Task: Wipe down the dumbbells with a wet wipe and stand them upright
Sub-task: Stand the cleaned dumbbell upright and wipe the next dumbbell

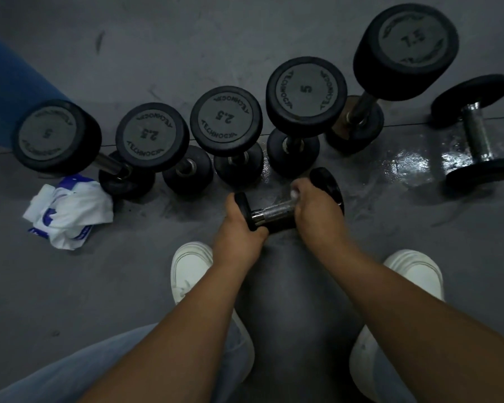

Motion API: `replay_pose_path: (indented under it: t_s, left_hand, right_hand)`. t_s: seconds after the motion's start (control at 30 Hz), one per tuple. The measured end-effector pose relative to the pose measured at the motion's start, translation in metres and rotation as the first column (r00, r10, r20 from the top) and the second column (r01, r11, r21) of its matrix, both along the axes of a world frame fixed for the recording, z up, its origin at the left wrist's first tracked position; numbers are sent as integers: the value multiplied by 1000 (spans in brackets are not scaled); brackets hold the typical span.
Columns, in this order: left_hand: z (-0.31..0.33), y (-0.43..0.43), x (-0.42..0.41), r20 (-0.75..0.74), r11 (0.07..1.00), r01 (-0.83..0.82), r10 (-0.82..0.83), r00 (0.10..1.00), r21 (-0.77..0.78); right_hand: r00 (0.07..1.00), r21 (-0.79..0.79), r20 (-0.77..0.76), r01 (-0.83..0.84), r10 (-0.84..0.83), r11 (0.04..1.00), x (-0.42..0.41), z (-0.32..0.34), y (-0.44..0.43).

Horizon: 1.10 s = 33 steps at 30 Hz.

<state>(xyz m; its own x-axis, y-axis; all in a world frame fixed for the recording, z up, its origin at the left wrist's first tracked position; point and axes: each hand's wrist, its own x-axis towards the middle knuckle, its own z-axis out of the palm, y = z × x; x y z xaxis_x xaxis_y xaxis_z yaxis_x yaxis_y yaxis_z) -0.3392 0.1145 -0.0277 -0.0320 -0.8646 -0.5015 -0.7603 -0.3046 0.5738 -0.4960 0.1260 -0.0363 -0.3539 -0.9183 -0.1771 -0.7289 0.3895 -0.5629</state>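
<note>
A small black dumbbell (269, 214) with a chrome handle lies on its side just above the floor in front of me. My left hand (239, 228) grips its left head. My right hand (314, 210) is curled round the handle's right part, and a bit of white wet wipe (295, 194) shows at its fingers. Behind it, several black dumbbells stand upright in a row, among them a 2.5 (226, 119), a 5 (306, 91) and a 7.5 (408, 50). One more dumbbell (477, 132) lies on its side at the far right.
A crumpled white and blue wet-wipe packet (67, 212) lies on the grey floor at the left. A wet shiny patch (405, 164) spreads on the floor at the right. My white shoes (189, 269) flank my arms. Blue fabric (9, 82) fills the upper left.
</note>
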Motion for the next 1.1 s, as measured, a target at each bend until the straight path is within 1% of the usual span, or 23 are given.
replay_pose_path:
  t_s: [0.07, 0.13, 0.2, 0.23, 0.27, 0.33, 0.37, 0.4, 0.43, 0.47, 0.5, 0.53, 0.6, 0.63, 0.73, 0.77, 0.83, 0.87, 0.93, 0.97, 1.0, 1.07, 1.1]
  left_hand:
    - [0, -1, 0, 13, 1000, 2, -2, 1000, 5]
    - [-2, -1, 0, 20, 1000, 3, -3, 1000, 2]
    - [-2, 0, 1, 6, 1000, 4, -4, 1000, 0]
    - [-2, 1, 0, -2, 1000, 7, -7, 1000, -2]
    - [-2, 1, 0, 1, 1000, 9, -9, 1000, -4]
    - [-3, 0, 0, 20, 1000, 9, -9, 1000, -8]
    - [-4, -1, 1, 23, 1000, 4, -4, 1000, -8]
    - [-4, -1, 1, 20, 1000, -1, 1, 1000, -5]
    - [-4, -1, 0, 15, 1000, 1, -1, 1000, 1]
    - [-3, 0, 0, 8, 1000, 6, -6, 1000, 6]
    - [-2, 0, 0, 3, 1000, 11, -11, 1000, 12]
    - [-2, -1, 0, 8, 1000, 18, -18, 1000, 23]
    - [-2, -13, 0, 59, 997, 45, -48, 997, 56]
    - [-3, -21, 1, 83, 995, 54, -61, 995, 82]
    - [3, -34, 7, 99, 977, 42, -64, 993, 208]
    - [4, -32, 8, 95, 974, 22, -45, 994, 225]
    - [7, -18, 6, 126, 985, -71, 51, 991, 156]
    - [10, -11, 3, 164, 991, -97, 81, 983, 93]
    - [12, 7, -3, 187, 996, -88, 81, 979, 32]
    - [11, 16, -4, 167, 996, -78, 71, 983, 35]
    - [10, 22, -4, 133, 996, -72, 66, 989, 48]
    - [8, 30, -1, 51, 995, -81, 77, 996, 65]
    - [7, 30, 1, 12, 994, -86, 85, 996, 73]
  right_hand:
    - [991, -42, -111, -83, 77, 996, 5, -4, 4]
    - [951, -2, -207, -234, 229, 972, 23, -12, 12]
    - [872, 2, -231, -443, 432, 897, 35, -18, 19]
    - [846, -16, -222, -500, 484, 866, 32, -18, 19]
    - [854, -34, -217, -491, 474, 870, 24, -18, 16]
    - [920, -23, -222, -336, 323, 942, 10, -17, 12]
    - [929, 6, -251, -280, 273, 960, 11, -17, 12]
    - [912, 30, -274, -308, 304, 951, 20, -19, 14]
    - [884, 24, -262, -396, 388, 918, 29, -22, 18]
    - [855, -9, -234, -478, 463, 878, 36, -25, 20]
    - [848, -22, -197, -505, 491, 863, 35, -25, 19]
    - [870, -14, -186, -468, 457, 884, 28, -26, 16]
    - [921, 19, -221, -326, 322, 945, 14, -27, 13]
    - [915, 11, -244, -328, 321, 945, 14, -25, 14]
    - [847, -54, -247, -497, 471, 866, 23, -22, 21]
    - [861, -57, -234, -476, 451, 878, 20, -20, 21]
    - [912, -46, -216, -366, 349, 929, 12, -21, 22]
    - [909, -45, -243, -358, 338, 933, 13, -22, 23]
    - [843, -62, -278, -494, 460, 868, 23, -26, 25]
    - [807, -59, -265, -559, 527, 827, 25, -28, 24]
    - [802, -40, -252, -567, 541, 823, 23, -28, 21]
    - [858, 11, -272, -450, 435, 893, 13, -27, 20]
    - [867, 34, -300, -408, 398, 912, 15, -27, 23]
